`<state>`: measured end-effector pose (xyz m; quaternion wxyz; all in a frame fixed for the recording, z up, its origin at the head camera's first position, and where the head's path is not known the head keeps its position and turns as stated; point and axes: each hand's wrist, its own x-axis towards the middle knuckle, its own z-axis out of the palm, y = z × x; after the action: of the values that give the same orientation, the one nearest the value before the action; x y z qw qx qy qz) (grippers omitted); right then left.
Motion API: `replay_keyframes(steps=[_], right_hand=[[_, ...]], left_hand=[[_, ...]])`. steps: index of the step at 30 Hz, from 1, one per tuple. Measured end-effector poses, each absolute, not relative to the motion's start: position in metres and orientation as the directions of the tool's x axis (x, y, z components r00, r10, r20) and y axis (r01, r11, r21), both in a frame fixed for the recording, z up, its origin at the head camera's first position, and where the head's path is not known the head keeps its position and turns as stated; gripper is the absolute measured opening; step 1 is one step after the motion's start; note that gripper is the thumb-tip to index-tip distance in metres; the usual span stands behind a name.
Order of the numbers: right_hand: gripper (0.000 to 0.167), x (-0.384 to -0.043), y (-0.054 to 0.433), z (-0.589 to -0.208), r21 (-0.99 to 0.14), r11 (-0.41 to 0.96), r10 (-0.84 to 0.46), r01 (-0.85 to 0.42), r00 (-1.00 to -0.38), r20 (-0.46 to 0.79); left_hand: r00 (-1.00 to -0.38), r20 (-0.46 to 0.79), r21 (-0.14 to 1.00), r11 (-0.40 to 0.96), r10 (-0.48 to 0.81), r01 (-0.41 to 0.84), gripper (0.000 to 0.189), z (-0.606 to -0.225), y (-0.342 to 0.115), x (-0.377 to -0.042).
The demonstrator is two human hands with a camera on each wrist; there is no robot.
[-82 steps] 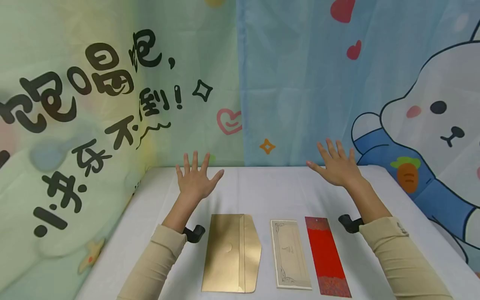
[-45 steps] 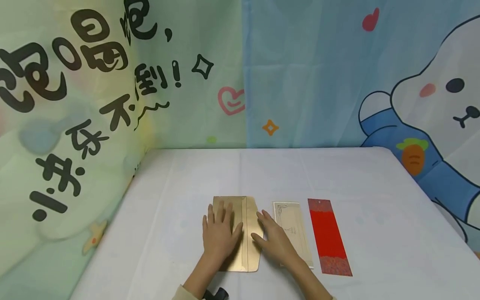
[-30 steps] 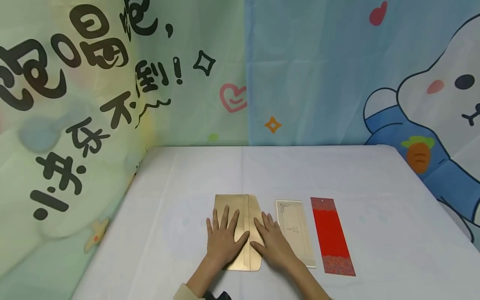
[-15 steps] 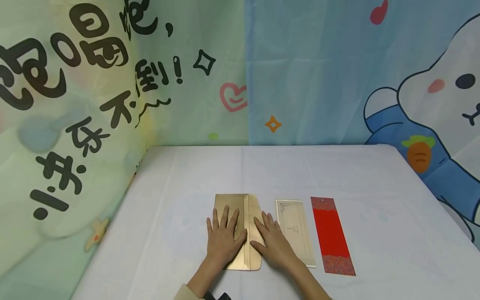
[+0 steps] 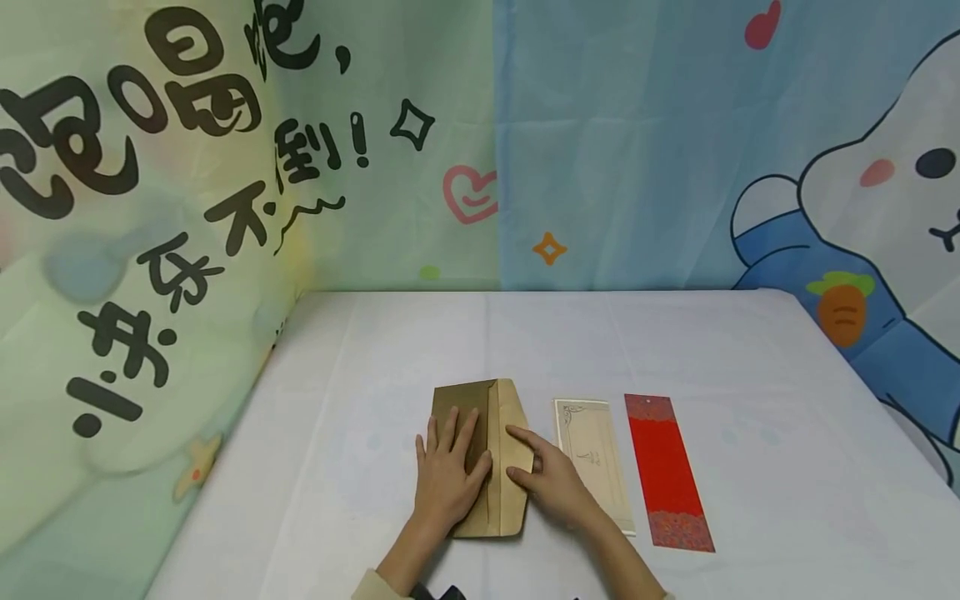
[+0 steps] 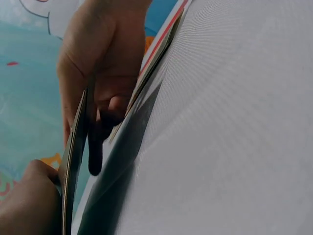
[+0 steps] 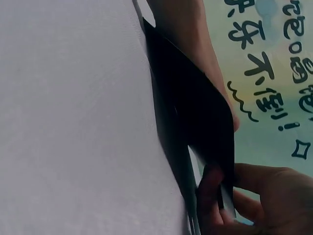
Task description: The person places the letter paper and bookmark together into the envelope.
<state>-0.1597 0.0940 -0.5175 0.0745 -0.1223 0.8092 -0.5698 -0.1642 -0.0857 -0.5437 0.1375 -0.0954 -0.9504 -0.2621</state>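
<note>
A gold envelope lies in front of me, its flap to the right and its right side raised off the table. My left hand rests on the envelope's body with fingers spread and straight. The flap side is pinched by my right hand, index finger and thumb on top and other fingers curled beneath. From the right wrist, the envelope's underside looks dark, with the right hand at its edge. In the left wrist view the envelope shows nearly edge-on.
To the right lies a cream card with printed ornaments, partly behind the right wrist. Beyond it is a red strip with patterned ends. A white cloth covers the table; printed curtains stand behind and at left.
Both hands came down from above the table onto the envelope. Within the last half second the right fingers have curled under the flap side, and that side has risen and tilted.
</note>
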Motion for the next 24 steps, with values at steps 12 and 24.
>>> replay_keyframes(steps=[12, 24], right_hand=[[0.078, -0.164, 0.107, -0.524, -0.996, -0.021, -0.538, 0.084, -0.841, -0.059], [0.079, -0.164, 0.103, -0.528, -0.988, -0.152, -0.547, 0.016, -0.834, 0.07]], left_hand=[[-0.94, 0.323, 0.48, 0.836, 0.113, 0.265, 0.06, -0.542, -0.087, -0.163], [-0.922, 0.381, 0.435, 0.867, 0.067, 0.242, 0.072, -0.537, -0.087, -0.163]])
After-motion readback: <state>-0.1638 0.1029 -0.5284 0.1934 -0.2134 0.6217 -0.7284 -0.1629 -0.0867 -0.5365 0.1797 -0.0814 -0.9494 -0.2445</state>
